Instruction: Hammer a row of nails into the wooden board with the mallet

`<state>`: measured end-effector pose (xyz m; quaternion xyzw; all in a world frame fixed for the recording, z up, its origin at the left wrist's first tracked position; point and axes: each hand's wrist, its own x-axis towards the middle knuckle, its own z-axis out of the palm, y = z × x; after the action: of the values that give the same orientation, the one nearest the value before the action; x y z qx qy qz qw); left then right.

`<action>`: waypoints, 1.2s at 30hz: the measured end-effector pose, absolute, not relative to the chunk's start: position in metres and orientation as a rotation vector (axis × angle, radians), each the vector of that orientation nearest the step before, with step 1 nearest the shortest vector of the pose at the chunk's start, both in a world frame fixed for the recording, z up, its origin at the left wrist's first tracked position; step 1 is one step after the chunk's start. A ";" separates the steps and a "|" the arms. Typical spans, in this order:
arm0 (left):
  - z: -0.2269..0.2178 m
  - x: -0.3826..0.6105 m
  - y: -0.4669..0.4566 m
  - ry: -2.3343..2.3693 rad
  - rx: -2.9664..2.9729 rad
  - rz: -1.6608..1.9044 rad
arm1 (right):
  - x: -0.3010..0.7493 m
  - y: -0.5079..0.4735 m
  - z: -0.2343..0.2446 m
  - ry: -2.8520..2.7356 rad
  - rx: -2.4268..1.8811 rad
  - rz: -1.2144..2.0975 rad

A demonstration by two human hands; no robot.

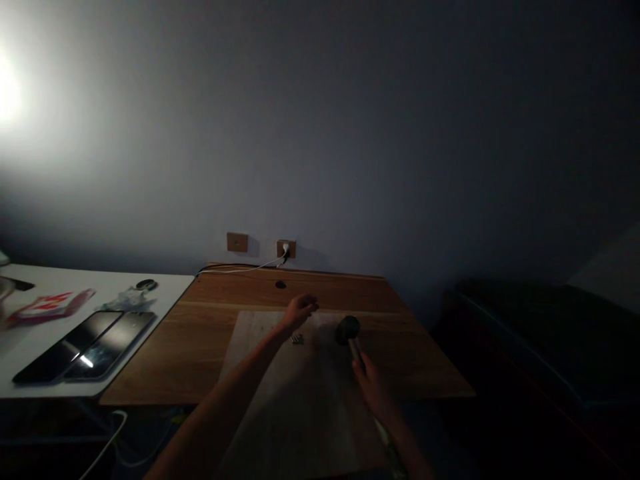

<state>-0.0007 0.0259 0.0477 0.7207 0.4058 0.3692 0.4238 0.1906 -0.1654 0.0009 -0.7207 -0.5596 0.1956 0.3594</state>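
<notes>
My right hand (370, 379) is wrapped round the handle of a mallet (349, 329). Its dark, rounded head is over the right side of a pale board (300, 407). Above the far part of that board is my left hand (300, 311), its fingers curled together; what they hold, if anything, is too small and dim to make out. Several small shiny metal pieces (297, 339) lie on the board just below the left hand. The lower end of the mallet handle extends beneath my right forearm.
The board lies on a wooden table (170, 347). On the left, a white table (170, 287) bears two dark flat panels (95, 347), a red-and-white packet (53, 305) and crumpled clear plastic (131, 299). White cables run to a wall socket (286, 249). A dark raised surface (540, 333) stands right.
</notes>
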 end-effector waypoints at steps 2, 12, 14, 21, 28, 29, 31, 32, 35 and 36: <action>0.053 -0.018 0.018 1.001 2.038 0.817 | 0.191 -0.167 -0.005 -1.451 -1.862 0.513; 0.068 -0.039 -0.016 1.253 2.691 0.117 | 0.193 -0.164 -0.017 -1.370 -1.879 0.577; 0.065 -0.033 -0.018 1.277 2.664 0.067 | 0.193 -0.164 -0.018 -1.361 -1.891 0.577; 0.063 -0.020 -0.018 1.240 2.588 0.171 | 0.190 -0.165 -0.015 -1.386 -1.841 0.527; 0.040 0.007 -0.006 1.188 2.349 0.571 | 0.186 -0.168 -0.006 -1.402 -1.858 0.532; 0.036 0.011 -0.006 1.210 2.298 0.613 | 0.185 -0.169 -0.004 -1.409 -1.846 0.538; 0.029 0.015 -0.008 1.274 2.224 0.665 | 0.184 -0.171 0.000 -1.409 -1.841 0.536; 0.027 0.017 -0.009 1.299 2.202 0.688 | 0.184 -0.171 0.001 -1.403 -1.852 0.541; 0.026 0.017 -0.013 1.298 2.179 0.732 | 0.182 -0.171 0.004 -1.383 -1.895 0.572; 0.026 0.017 -0.014 1.284 2.183 0.733 | 0.182 -0.171 0.005 -1.372 -1.907 0.581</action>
<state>0.0170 -0.0141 0.0263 0.8018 0.4716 0.2690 0.2497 0.1818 -0.1714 0.0054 -0.7372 -0.5305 0.2246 0.3530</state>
